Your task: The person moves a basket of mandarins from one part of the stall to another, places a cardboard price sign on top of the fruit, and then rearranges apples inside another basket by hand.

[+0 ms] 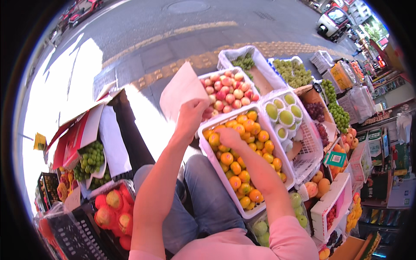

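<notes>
In the head view my left hand pinches the lower edge of a pale pink sheet, which stands up beside a white crate of red and yellow round fruit. My right hand reaches into a white plastic crate of small orange citrus fruits, at its upper left corner. Its fingertips are partly hidden among the fruits, one of which lies against them; I cannot tell whether it is gripped. Several of the citrus fruits bear small stickers.
On the right stand a basket of green fruit in foam nets, crates of green grapes and a green card with a printed code. At left are green grapes and red-netted fruit. A vehicle stands on the road.
</notes>
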`<state>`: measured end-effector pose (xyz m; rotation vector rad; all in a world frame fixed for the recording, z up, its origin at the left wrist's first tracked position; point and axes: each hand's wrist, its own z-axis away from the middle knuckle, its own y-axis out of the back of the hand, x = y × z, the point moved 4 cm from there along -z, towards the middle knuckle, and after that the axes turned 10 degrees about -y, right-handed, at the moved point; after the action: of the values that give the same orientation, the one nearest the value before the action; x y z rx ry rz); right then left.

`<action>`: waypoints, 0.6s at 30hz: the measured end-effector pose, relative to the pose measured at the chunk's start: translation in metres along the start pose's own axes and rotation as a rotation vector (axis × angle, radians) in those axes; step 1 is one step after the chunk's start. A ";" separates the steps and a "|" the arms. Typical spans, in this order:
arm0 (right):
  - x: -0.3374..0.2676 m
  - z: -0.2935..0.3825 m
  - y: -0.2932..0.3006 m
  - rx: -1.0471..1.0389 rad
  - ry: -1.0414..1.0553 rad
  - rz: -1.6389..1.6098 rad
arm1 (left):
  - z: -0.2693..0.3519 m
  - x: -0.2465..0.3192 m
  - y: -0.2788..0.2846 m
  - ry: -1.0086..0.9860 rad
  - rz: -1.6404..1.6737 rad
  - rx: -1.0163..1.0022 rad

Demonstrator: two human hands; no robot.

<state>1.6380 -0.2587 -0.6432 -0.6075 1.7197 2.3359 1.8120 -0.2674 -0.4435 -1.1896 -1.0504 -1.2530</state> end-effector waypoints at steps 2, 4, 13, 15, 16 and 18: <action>0.001 0.004 0.011 -0.038 -0.081 -0.023 | 0.000 0.004 -0.006 0.003 -0.004 -0.025; 0.005 0.013 0.020 0.019 -0.105 -0.088 | -0.002 0.005 -0.013 0.020 -0.005 -0.049; 0.097 0.116 0.073 0.428 -0.415 -0.168 | -0.002 0.002 -0.010 0.050 -0.023 -0.057; 0.123 0.135 0.081 0.334 -0.524 -0.112 | 0.000 0.005 -0.004 0.025 -0.053 -0.065; 0.125 0.154 0.083 0.339 -0.546 -0.227 | 0.003 0.009 -0.003 0.030 -0.064 -0.053; 0.144 0.165 0.093 0.364 -0.527 -0.291 | 0.001 0.010 -0.010 0.042 -0.064 -0.065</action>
<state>1.4372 -0.1461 -0.5818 -0.1414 1.6090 1.7207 1.8022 -0.2673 -0.4331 -1.1817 -1.0300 -1.3656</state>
